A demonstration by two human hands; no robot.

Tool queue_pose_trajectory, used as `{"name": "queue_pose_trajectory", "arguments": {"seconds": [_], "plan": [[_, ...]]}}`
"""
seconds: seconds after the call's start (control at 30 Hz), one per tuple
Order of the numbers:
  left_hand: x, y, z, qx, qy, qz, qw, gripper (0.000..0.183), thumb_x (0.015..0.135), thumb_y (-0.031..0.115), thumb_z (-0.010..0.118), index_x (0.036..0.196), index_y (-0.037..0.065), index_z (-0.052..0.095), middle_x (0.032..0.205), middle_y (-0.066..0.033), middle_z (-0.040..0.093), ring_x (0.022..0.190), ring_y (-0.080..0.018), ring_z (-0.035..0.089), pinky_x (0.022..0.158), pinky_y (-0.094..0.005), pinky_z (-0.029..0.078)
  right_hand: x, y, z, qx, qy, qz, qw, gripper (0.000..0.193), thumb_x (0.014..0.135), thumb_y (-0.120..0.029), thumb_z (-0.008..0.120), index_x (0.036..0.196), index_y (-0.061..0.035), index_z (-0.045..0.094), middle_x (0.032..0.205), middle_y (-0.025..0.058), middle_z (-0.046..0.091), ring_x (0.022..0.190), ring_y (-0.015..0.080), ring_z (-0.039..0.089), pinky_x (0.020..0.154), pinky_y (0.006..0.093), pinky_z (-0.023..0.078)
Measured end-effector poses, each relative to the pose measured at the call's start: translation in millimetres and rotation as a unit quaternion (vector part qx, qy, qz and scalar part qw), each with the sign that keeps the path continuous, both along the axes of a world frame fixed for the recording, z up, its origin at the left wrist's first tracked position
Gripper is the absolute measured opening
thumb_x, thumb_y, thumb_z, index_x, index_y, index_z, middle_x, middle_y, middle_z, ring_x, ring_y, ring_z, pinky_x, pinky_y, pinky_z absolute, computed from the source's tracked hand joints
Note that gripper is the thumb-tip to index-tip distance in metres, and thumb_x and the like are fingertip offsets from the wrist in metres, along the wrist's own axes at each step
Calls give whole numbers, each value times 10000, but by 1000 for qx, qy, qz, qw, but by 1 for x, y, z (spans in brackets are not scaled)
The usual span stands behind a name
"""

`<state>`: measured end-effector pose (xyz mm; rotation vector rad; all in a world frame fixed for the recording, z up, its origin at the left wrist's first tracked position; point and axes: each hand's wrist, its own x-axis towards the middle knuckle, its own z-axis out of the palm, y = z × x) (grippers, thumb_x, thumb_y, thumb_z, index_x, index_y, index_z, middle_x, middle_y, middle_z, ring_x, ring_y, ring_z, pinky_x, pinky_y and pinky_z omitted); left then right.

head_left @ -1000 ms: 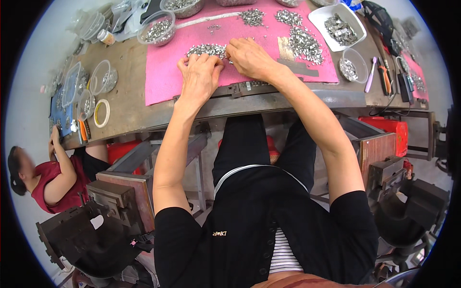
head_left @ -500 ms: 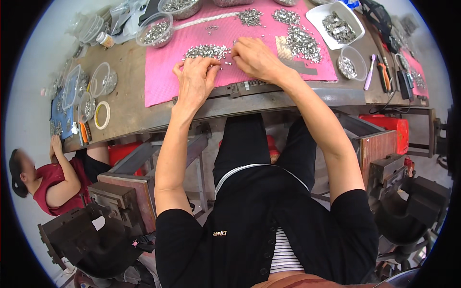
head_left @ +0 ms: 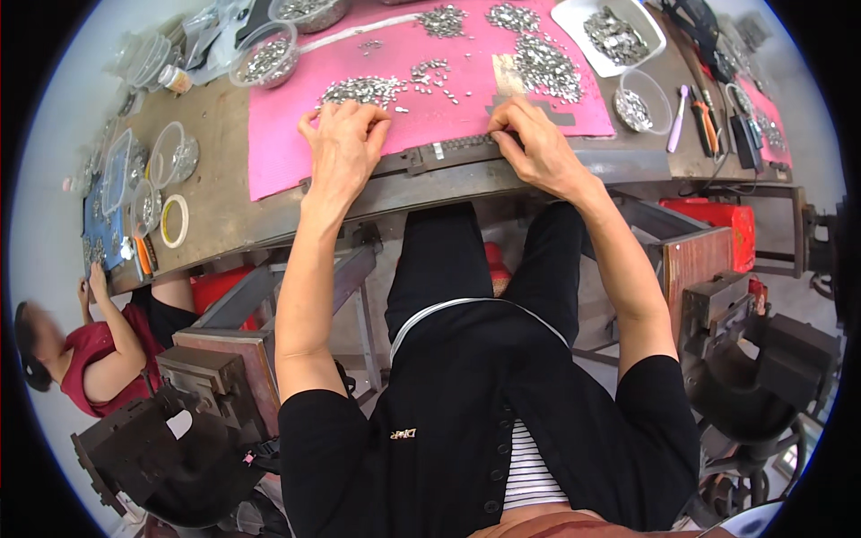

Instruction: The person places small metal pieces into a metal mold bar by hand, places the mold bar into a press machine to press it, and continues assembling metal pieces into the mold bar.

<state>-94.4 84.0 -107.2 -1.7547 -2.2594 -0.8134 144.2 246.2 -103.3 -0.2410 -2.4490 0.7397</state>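
My left hand rests palm down at the near edge of a pile of small silvery metal pieces on a pink mat. Its fingers are bent but apart, with the tips partly hidden. My right hand is closed, thumb and forefinger pinched together at the right end of a dark slotted metal strip. Whatever sits in that pinch is too small to make out. The strip lies along the table's front edge between both hands, a bright piece set in it. Loose pieces are scattered beyond it.
More metal pieces are heaped at the mat's right. A white tray and clear tubs hold others. Pliers and a purple-handled tool lie at right. A tape roll and a co-worker are at left.
My right hand has moved right and nearer, from beside the pile to the metal strip. Loose pieces it covered now show. My left hand stays by the pile; the view has shifted slightly.
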Motion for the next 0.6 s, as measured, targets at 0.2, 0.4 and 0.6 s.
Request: {"name": "queue_pose_trajectory", "arguments": {"seconds": [0.2,0.4,0.6], "plan": [[3,1,1,-2,8,5,1000,88,839,228,770,874,150,754,846,10,665,930,-218,583,982,-492,300,2,-7,-6,80,-3,-9,997,162,839,25,648,971,-31,573,986,103,603,922,296,587,810,380,430],[4,-1,2,-16,-6,16,1000,87,870,214,740,925,150,761,863,0,659,925,-208,586,1007,-487,297,-3,-10,-9,179,2,-7,984,154,822,-11,643,959,-43,581,927,87,543,900,275,559,821,384,425],[35,4,2,74,-42,-30,996,81,875,160,714,946,164,752,896,-4,678,950,-209,608,1009,-464,306,6,-4,-11,60,19,-9,998,150,862,24,658,1001,-32,642,1008,90,673,959,276,648,840,369,477]]}}
